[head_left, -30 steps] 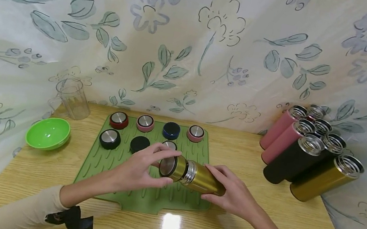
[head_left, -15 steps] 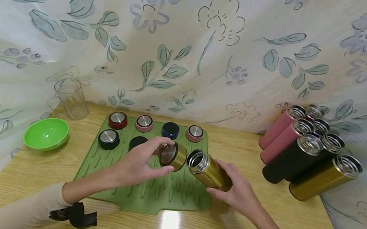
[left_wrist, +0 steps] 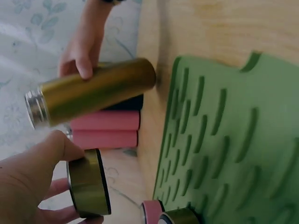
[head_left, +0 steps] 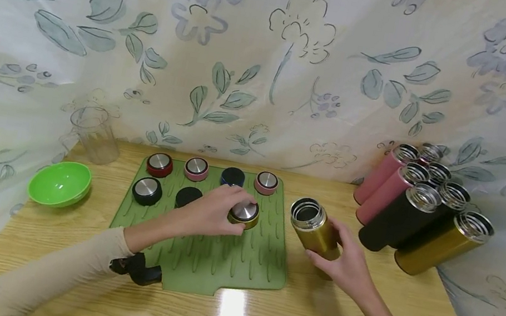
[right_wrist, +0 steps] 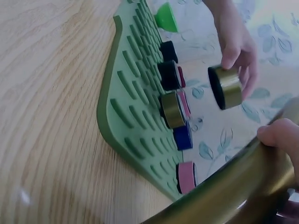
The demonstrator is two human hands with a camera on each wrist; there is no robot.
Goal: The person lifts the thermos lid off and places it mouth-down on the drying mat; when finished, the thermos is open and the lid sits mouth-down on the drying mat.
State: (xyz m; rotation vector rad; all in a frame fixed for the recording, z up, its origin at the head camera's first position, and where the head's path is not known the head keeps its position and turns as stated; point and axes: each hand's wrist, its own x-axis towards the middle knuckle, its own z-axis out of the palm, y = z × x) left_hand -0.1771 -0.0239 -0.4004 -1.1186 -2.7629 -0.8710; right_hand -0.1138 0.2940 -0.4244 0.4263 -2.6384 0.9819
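My left hand (head_left: 218,211) holds a gold bottle lid (head_left: 245,214) with a steel top, its thumb and fingers round the side. In the right wrist view this lid (right_wrist: 226,86) hangs above the green mat (right_wrist: 135,98), its dark open underside showing. My right hand (head_left: 347,262) grips the gold steel thermos bottle (head_left: 319,237) round its body. The bottle's steel mouth is uncovered and tilts toward the left; its base is close over the table right of the mat. A second gold lid (right_wrist: 173,110) stands on the mat, largely hidden behind my left hand in the head view.
On the mat are red (head_left: 160,164), pink (head_left: 197,168), blue (head_left: 233,176) and black (head_left: 147,191) lids. Several lidless bottles, such as a black one (head_left: 396,220) and a gold one (head_left: 441,245), stand at right. A green bowl (head_left: 60,183) and clear jug (head_left: 96,136) stand at left.
The gold lid has come off the bottle's mouth. The right hand has carried the bottle rightward and more upright; the left hand has turned the lid so its steel top faces up.
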